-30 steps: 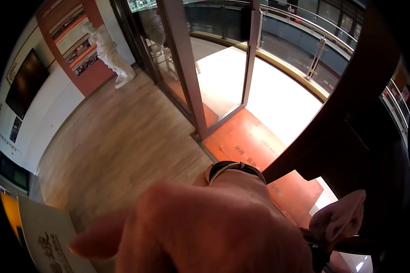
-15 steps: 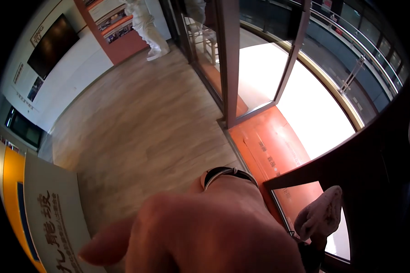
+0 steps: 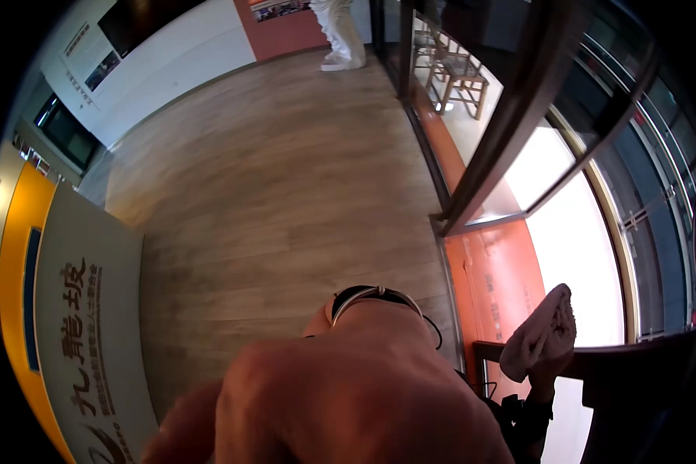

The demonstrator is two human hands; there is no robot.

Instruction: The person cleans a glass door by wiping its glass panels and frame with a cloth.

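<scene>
My left hand (image 3: 348,394) looms blurred and very close to the camera at the bottom middle. A metal bangle (image 3: 361,293) and a dark band circle its wrist. One digit points out at lower left; the other fingers are out of sight, so its grip does not show. On the right, my right hand (image 3: 547,370) is wrapped around the lower part of a folded pale cloth (image 3: 535,332). A black strap (image 3: 535,414) is at that wrist. The cloth shows in front of a dark rail or frame (image 3: 634,357); whether they touch I cannot tell.
A dark-framed glass door (image 3: 510,116) stands at upper right, with an orange mat (image 3: 491,286) by its threshold. Wooden chairs (image 3: 460,77) show through the glass. A grey counter with lettering (image 3: 93,309) is on the left. A white statue (image 3: 339,39) stands at the far wall.
My view has turned, so the glass door and statue sit further right and the counter shows more fully. The cloth in my right hand is slightly higher. My left hand stays close to the camera.
</scene>
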